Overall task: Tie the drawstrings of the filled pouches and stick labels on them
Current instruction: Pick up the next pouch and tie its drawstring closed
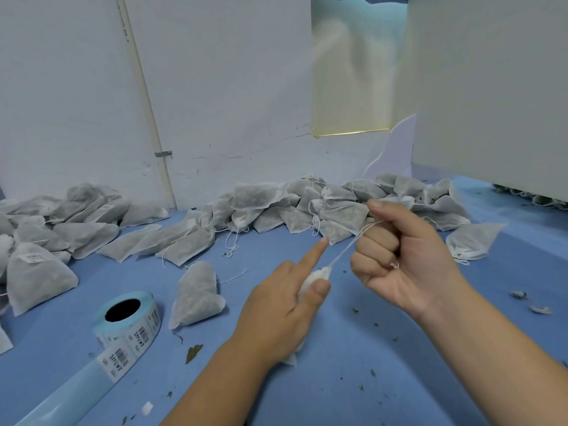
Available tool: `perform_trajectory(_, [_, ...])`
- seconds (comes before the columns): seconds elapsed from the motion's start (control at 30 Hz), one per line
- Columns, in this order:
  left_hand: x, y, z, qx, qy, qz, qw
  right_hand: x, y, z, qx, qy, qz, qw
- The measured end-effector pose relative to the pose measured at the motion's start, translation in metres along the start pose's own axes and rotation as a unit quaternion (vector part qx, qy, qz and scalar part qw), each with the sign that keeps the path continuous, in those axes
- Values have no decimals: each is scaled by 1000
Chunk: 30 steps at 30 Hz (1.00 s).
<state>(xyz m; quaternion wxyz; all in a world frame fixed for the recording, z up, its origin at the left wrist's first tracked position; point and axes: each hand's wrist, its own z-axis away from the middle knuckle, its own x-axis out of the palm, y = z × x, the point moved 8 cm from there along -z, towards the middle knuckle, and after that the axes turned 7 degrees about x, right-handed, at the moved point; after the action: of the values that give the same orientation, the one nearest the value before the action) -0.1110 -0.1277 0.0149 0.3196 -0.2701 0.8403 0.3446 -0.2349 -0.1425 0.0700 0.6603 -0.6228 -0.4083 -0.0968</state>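
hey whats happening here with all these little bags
A person is closing a filled pouch on a blue table. The left hand grips the pouch while the right hand pulls its drawstring taut. A label roll waits at left, and heaps of pouches lie behind.
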Motion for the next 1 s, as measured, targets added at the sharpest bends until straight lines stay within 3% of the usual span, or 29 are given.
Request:
perform_trajectory(0.13, [-4,3,-7,-31,-62,-104,992,-9,7,-3,26,-14,10,1000])
perform_trajectory(0.23, [-6,14,-14,-60,-71,-94,991,-21,9,-7,26,9,13,1000])
perform_trajectory(0.37, [-11,24,-18,-109,-52,76,990,-32,7,-8,21,25,-5,999])
perform_trajectory(0.5, [-12,37,-19,-147,-74,230,959,-35,5,-9,12,31,-2,999])
perform_trajectory(0.6, [-12,49,-20,-150,-78,342,924,-36,6,-10,7,31,22,999])
perform_trajectory(0.77, [-19,52,-22,-176,-7,493,852,-37,16,-13,22,44,86,995])
perform_trajectory(1.0, [-34,43,-28,-157,72,595,785,-33,29,-15,19,36,185,982])
